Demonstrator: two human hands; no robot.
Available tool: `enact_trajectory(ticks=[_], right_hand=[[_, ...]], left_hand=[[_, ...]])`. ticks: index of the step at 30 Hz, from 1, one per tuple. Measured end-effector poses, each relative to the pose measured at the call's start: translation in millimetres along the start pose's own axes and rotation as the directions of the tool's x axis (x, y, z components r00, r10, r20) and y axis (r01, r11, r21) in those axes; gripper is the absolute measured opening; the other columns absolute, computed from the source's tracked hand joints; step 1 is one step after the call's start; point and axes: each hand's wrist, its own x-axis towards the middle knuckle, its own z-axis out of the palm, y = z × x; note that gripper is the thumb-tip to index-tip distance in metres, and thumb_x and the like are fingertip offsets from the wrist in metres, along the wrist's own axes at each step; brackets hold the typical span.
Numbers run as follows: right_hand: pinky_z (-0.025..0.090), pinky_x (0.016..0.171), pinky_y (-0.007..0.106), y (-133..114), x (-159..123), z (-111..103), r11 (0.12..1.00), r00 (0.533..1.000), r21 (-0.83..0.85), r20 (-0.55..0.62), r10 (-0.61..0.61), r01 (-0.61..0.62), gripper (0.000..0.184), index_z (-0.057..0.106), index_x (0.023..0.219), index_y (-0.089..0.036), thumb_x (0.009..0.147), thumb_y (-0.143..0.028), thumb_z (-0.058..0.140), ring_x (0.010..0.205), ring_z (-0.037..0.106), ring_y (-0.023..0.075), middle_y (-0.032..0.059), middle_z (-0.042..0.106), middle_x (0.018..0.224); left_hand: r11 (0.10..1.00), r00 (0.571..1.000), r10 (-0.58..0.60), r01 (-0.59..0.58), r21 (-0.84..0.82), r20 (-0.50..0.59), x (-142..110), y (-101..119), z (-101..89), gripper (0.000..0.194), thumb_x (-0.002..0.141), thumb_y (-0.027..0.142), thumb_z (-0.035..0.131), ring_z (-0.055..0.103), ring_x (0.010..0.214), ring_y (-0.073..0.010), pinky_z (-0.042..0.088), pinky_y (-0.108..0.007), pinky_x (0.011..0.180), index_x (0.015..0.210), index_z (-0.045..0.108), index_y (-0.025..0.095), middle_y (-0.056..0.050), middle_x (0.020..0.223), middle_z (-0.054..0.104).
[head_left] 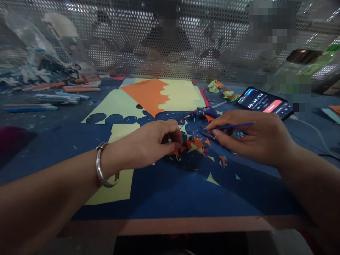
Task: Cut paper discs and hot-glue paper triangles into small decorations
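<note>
Pale green paper (111, 101) lies flat on the dark blue work surface (172, 202), its near edge cut into scallops; closer in, a yellow sheet (120, 189) is partly covered by the left wrist with its silver bangle (98, 166). Just right of these, an orange sheet (150, 94), one side bitten into curves, rests over another pale yellow sheet (182, 95). The left hand (158, 143) has its thumb and fingertips drawn close together beside the scraps; whether a piece sits between them I cannot tell. The scraps (195, 144) lie loose between the two hands, small, sharp-cornered, orange and pale green, some overlapping and others scattered nearer the front. A blue pen-like tool (199, 112) lies behind them. The right hand (244, 136) grips a thin blue stick (235, 125) between thumb and fingers, so the step in hand seems to be fine work among the cuttings; the next move calls for a light touch and steady fingertips, as such small paper would likely slide or cling easily
</note>
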Motion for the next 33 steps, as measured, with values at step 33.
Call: enact_trajectory(ticks=[33], right_hand=[[0.047,0.068,0.034,6.1,0.3,-3.1,0.968,0.873,-0.138,0.472,-0.122,0.21,0.027,0.073,0.106,-0.025,0.094,-0.022,0.049,0.078,0.066,0.0227,0.0056,0.071,0.086]], left_hand=[[0.987,0.989,0.048,-0.069,0.148,0.141,-2.0,5.2,0.7,0.012,0.095,0.027,0.05,0.056,0.081,-0.0175,0.039,-0.031,0.07,0.094,0.061,0.02,-0.003,0.095,0.064]])
